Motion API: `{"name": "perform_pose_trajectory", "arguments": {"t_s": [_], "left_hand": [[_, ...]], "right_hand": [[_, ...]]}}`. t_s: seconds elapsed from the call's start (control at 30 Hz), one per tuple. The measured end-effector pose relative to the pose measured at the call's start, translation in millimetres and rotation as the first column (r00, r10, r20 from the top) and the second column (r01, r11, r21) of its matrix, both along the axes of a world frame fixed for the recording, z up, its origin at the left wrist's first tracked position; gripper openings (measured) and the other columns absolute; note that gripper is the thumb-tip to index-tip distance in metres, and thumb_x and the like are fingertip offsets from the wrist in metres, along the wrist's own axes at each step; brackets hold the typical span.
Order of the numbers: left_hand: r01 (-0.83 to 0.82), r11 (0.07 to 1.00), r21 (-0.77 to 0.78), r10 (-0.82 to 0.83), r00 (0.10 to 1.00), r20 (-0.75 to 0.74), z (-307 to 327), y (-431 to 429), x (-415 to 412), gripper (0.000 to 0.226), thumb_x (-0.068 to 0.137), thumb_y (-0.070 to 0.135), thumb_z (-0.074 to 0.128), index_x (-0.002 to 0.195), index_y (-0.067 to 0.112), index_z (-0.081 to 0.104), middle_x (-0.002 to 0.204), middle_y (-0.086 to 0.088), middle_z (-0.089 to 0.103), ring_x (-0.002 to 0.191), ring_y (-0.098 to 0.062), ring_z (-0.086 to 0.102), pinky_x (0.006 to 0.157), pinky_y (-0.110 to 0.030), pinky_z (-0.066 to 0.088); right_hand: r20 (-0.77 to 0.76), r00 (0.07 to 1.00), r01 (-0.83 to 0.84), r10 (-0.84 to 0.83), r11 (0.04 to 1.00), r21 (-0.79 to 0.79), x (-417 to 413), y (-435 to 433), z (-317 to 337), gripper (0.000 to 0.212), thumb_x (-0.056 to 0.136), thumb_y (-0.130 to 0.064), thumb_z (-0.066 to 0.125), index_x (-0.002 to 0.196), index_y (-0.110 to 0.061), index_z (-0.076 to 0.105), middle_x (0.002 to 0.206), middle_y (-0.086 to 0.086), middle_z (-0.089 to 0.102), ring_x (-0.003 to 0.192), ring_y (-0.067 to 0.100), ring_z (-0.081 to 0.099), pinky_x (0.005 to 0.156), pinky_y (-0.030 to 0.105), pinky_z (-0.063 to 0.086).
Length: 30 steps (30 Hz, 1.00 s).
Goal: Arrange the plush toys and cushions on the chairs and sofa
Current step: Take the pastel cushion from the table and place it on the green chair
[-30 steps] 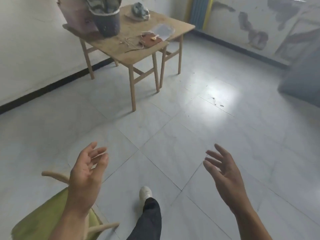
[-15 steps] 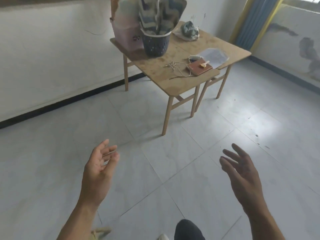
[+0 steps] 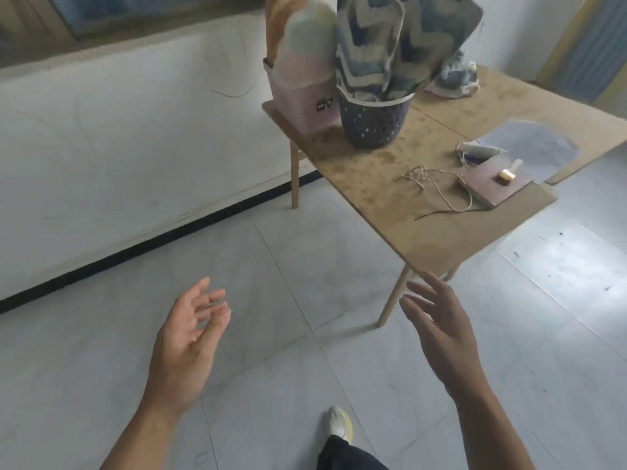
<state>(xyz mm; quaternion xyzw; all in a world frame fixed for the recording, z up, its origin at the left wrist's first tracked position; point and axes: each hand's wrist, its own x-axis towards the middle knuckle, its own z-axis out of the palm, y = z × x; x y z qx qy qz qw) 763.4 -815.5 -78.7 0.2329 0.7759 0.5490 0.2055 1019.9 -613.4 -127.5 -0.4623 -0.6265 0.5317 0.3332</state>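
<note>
white wall (image 3: 118, 147) at left, with a black skirting (image 3: 152, 242) where it meets the tiled floor (image 3: 271, 334). left hand (image 3: 188, 340) raised over the floor, palm turned inward, fingers loosely spread, holding nothing. wooden table (image 3: 424, 232) stands ahead and to the right. at its far left corner is a pink basket (image 3: 308, 106) containing a pale plush item (image 3: 305, 52), upright and rising above the rim. just beside it, touching or nearly so, is a dark perforated basket (image 3: 371, 125) holding a blue-and-cream patterned cushion (image 3: 400, 39), standing on end and leaning right. white shoe (image 3: 339, 424) on the floor at bottom centre.

right hand (image 3: 441, 337) raised near the table's front corner, palm inward, fingers extended, holding nothing. the two hands are well apart, facing each other, touching neither basket.

further right on the table: loose string (image 3: 437, 183), a brown board (image 3: 492, 184) carrying a small yellow object (image 3: 505, 176), and a clear plastic sheet (image 3: 532, 147). a blurred cloth bundle (image 3: 454, 78) lies at the far edge; its type cannot be determined.
</note>
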Motion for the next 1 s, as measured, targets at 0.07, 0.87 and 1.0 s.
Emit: {"name": "perform_pose_trajectory", "arguments": {"t_s": [0.07,0.87,1.0], "left_hand": [[-0.029,1.000,0.011,0.029,0.999,-0.016,9,27,-47,0.044,0.094,0.027,0.073,0.133,0.036,0.055,0.124,0.004,0.070,0.115,-0.011,0.067,0.105,-0.048,0.051],[0.098,0.995,0.021,-0.100,0.993,0.069,19,440,-600,0.037,0.099,0.013,0.065,0.133,0.026,0.060,0.125,0.007,0.069,0.115,-0.015,0.068,0.103,-0.047,0.053],[0.200,0.980,0.001,-0.200,0.978,0.062,9,533,-638,0.043,0.088,0.035,0.071,0.129,0.041,0.060,0.123,0.018,0.069,0.114,-0.009,0.068,0.101,-0.045,0.054]], "right_hand": [[-0.007,0.999,-0.049,0.049,0.999,0.013,-55,35,15,0.055,0.097,-0.019,0.069,0.148,-0.025,0.049,0.127,-0.011,0.067,0.108,-0.008,0.066,0.078,0.007,0.052],[0.062,0.979,0.190,-0.193,0.980,0.055,-548,390,41,0.046,0.098,-0.019,0.068,0.141,-0.029,0.056,0.122,-0.022,0.064,0.100,-0.019,0.062,0.070,0.000,0.048],[0.021,0.946,0.322,-0.323,0.946,0.022,-599,448,25,0.060,0.094,-0.022,0.072,0.149,-0.026,0.047,0.138,-0.011,0.057,0.119,-0.003,0.061,0.077,-0.002,0.046]]}}
